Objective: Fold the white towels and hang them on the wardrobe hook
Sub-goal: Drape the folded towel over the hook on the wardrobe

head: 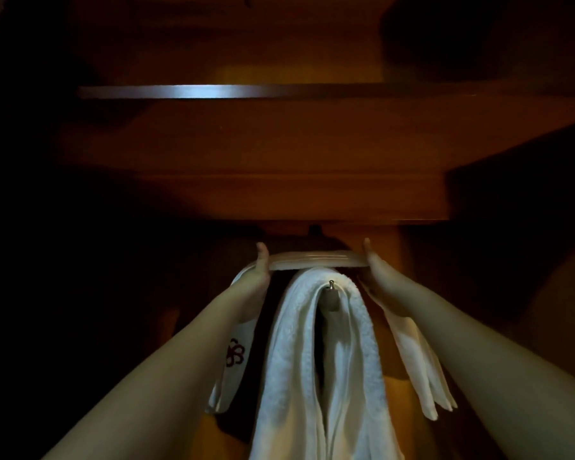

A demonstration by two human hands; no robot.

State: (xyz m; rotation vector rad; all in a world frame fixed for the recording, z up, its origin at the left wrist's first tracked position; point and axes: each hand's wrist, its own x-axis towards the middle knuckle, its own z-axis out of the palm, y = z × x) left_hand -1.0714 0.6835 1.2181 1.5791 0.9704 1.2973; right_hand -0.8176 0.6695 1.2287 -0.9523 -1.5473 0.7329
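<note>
Towels occupy the middle of the head view, inside a dim wooden wardrobe (pixel 279 144). One thick white terry towel (pixel 316 376) hangs over a metal hook (pixel 331 288), draped in two long falls that run down past the bottom edge of the view; the hook's small knobbed tip pokes out between the folds near the top. Just above and behind it, a thinner folded white towel (pixel 299 262) is stretched flat and level between both hands, its layered edge facing the camera. Its two ends droop down, one on each side: the left end passes behind the left forearm and shows a dark red embroidered emblem (pixel 235 355), while the right end hangs below the right wrist in narrow pleated strips.

The left hand (pixel 258 278) grips the folded towel at its left end, thumb up along the near edge and the fingers hidden behind the cloth. The right hand (pixel 377 268) holds the opposite end the same way, thumb raised on top and the fingers out of sight on the far side. Both forearms are bare and reach up from the lower corners of the view.

Above the hands a broad wooden shelf edge (pixel 292 200) crosses the wardrobe, and higher up a metal hanging rail (pixel 213 91) catches a streak of light. The rest of the interior is too dark to make out.
</note>
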